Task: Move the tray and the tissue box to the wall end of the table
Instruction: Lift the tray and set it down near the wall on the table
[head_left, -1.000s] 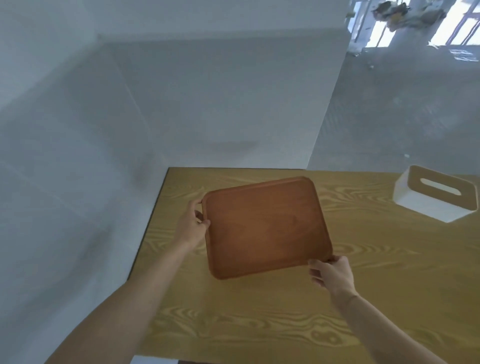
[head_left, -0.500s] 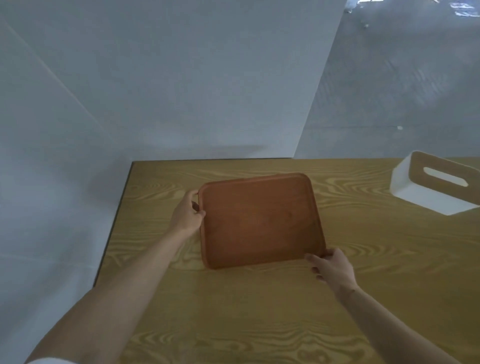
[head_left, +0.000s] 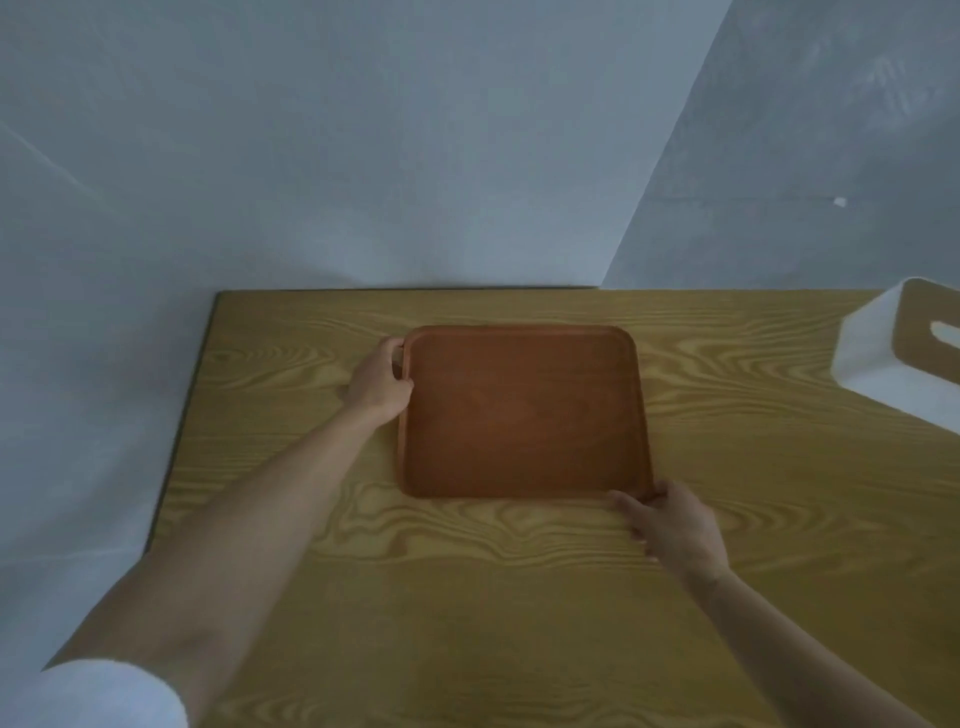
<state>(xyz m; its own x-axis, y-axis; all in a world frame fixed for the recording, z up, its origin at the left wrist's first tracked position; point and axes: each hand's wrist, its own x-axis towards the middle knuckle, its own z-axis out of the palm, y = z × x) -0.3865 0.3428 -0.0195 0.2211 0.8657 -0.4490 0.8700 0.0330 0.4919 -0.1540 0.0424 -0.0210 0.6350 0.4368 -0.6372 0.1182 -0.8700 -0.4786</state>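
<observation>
left hand (head_left: 379, 381): closed on the left rim of the tray, near its far corner, thumb on top and fingers curled over the edge.
tray (head_left: 522, 413): a flat brown wooden tray with a low raised rim and rounded corners, lying at the wall end of the table, squared to the far edge and a little short of it. It looks stiff and fairly light, with nothing on it to shift. The smooth finish may be slippery, so the rim is the sensible place to hold, at opposite sides as now.
right hand (head_left: 670, 525): at the tray's near right corner, fingertips touching the rim. I cannot tell whether it grips the rim or only rests against it.
table (head_left: 467, 613): pale grained wood, its left and far edges close to the grey walls.
tissue box (head_left: 893, 356): white with a wooden slotted top, on the table well apart from the tray, to the right. Probably light and rigid, easy to take by its sides with one hand.
hard to make out: the box is cut off by the right frame edge; whether the tray sits fully flat is unclear; the picture is dim and soft.
</observation>
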